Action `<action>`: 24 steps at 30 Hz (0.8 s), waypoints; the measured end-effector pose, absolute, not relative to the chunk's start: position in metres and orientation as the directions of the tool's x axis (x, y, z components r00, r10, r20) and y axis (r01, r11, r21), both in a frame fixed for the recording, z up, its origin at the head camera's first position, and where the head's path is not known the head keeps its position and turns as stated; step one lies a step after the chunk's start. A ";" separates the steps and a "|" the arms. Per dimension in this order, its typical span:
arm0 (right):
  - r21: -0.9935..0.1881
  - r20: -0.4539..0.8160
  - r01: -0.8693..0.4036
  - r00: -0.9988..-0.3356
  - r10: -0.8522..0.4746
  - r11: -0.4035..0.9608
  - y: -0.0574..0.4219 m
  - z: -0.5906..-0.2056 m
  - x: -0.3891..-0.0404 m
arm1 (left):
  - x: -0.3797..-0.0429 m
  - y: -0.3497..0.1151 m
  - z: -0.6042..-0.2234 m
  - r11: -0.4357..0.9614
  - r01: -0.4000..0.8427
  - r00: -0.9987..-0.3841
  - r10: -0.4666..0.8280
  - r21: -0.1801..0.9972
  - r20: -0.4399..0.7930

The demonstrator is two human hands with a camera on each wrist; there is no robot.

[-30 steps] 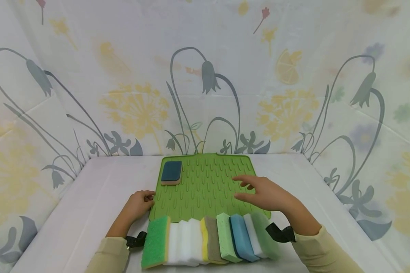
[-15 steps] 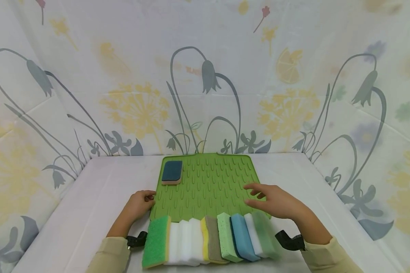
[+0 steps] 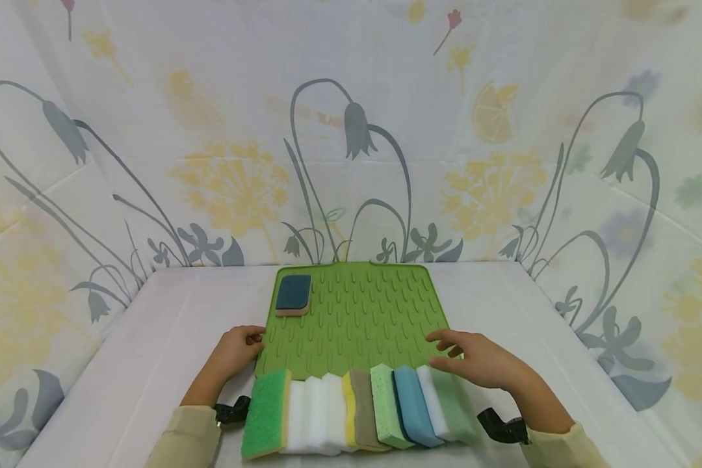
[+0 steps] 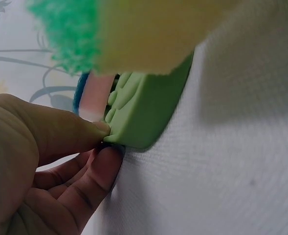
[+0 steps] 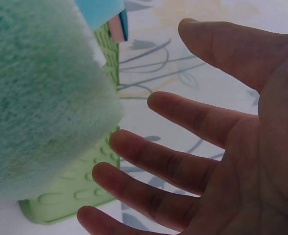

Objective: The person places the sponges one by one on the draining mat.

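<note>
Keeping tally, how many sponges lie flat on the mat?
1: the blue-topped sponge, at the far left corner of the green mat. The sponge row partly hides its near edge.

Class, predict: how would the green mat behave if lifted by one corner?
The mat looks thin and rubbery, so would probably sag. Its bumpy surface suggests decent grip. Broad and flat, it seems unlikely to roll.
</note>
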State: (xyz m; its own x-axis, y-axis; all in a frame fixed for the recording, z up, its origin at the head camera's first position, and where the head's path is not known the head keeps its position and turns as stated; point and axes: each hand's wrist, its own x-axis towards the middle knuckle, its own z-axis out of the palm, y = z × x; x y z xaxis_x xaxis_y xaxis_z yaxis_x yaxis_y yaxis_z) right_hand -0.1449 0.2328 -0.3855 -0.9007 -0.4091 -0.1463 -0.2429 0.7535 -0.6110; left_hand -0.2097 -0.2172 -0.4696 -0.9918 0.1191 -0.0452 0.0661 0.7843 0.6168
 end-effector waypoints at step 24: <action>-0.661 -0.197 -0.139 -0.916 -0.350 0.738 0.242 -0.411 -0.132 | -0.211 -0.217 -0.469 0.780 0.063 -0.992 0.118 0.623 -0.048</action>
